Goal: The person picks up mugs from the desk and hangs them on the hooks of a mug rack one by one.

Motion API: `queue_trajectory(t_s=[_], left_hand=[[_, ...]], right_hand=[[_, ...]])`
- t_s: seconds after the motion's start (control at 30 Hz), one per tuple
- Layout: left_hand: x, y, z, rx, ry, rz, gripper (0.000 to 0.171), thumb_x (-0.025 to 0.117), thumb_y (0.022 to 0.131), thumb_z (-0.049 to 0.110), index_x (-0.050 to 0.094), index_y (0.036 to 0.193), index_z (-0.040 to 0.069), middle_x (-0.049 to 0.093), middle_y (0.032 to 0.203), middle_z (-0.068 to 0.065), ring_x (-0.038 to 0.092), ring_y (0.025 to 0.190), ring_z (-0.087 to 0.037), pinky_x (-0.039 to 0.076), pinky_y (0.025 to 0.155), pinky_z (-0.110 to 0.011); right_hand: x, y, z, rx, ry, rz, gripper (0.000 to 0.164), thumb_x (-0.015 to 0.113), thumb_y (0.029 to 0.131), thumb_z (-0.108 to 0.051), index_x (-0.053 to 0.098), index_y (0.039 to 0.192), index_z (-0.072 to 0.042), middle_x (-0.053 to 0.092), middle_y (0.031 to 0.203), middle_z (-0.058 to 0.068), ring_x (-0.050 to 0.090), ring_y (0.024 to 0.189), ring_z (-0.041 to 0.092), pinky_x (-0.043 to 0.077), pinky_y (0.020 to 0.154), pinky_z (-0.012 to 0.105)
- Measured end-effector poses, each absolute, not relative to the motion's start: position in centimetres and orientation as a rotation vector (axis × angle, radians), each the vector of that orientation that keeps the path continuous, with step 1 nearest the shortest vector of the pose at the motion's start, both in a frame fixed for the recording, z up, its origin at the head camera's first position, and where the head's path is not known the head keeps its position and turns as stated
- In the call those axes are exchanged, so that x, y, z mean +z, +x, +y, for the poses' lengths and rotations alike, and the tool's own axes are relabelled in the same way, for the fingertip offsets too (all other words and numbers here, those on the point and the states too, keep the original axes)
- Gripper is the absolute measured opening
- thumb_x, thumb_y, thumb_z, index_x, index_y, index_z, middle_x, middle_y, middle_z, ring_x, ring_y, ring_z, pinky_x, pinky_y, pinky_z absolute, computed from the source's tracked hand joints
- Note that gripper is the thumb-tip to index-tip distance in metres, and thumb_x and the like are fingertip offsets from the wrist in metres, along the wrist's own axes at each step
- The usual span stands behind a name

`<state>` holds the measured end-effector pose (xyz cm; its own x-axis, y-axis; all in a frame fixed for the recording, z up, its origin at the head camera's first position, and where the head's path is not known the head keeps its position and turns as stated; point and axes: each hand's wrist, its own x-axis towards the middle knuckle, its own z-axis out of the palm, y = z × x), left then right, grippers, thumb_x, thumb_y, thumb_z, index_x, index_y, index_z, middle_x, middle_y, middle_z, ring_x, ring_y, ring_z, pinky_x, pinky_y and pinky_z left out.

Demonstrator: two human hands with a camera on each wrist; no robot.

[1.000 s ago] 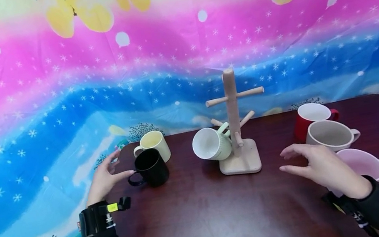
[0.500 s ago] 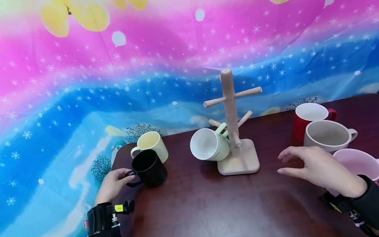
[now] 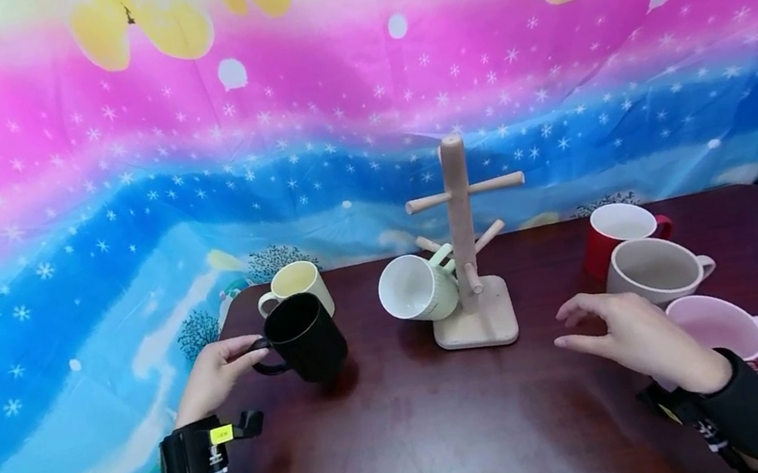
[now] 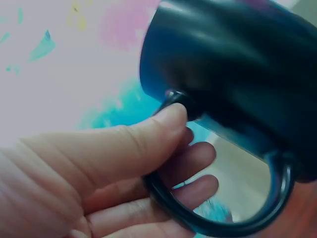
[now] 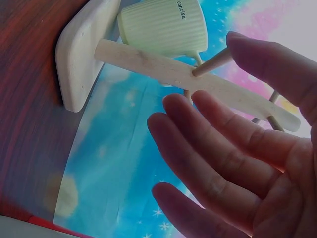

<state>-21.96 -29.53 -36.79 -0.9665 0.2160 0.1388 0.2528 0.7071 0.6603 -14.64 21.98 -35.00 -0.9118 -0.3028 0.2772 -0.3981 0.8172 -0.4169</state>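
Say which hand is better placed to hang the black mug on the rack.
The left hand, I'd judge: it pinches the black mug by its handle. The right hand is empty, right of the wooden rack, by the pink mug.

Left hand (image 3: 212,377) pinches; right hand (image 3: 642,335) hovers, fingers loosely spread.

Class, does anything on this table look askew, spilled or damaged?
Nothing looks spilled or damaged. The pale green mug is askew, but it hangs on the wooden rack; the black mug tilts, held by the left hand.
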Motion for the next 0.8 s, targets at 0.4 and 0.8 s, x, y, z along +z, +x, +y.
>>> queue_trajectory(t_s=[0.4,0.8], left_hand=[[-34.4,-20.0,-26.0,-1.251,-0.636,-2.816,0.026,0.061,0.089,0.019,0.067,0.111,0.006,0.069,0.093,-0.01,0.046,0.063,-0.005,0.036,0.057,-0.024],[-33.7,-18.5,-19.4,-1.386,-0.871,-2.871,0.021,0.062,0.087,0.027,0.07,0.105,0.017,0.071,0.094,-0.002,0.057,0.076,-0.007,0.042,0.068,-0.021]], right_hand=[[-34.7,-14.6,22.2,0.71,0.555,-2.801,0.025,0.076,0.075,-0.028,0.067,0.095,-0.016,0.069,0.086,-0.004,0.063,0.073,0.008,0.051,0.064,0.025],[-34.6,-14.5,22.2,0.711,0.554,-2.799,0.026,0.073,0.077,-0.031,0.066,0.096,-0.016,0.069,0.085,-0.005,0.063,0.074,0.009,0.05,0.065,0.027]])
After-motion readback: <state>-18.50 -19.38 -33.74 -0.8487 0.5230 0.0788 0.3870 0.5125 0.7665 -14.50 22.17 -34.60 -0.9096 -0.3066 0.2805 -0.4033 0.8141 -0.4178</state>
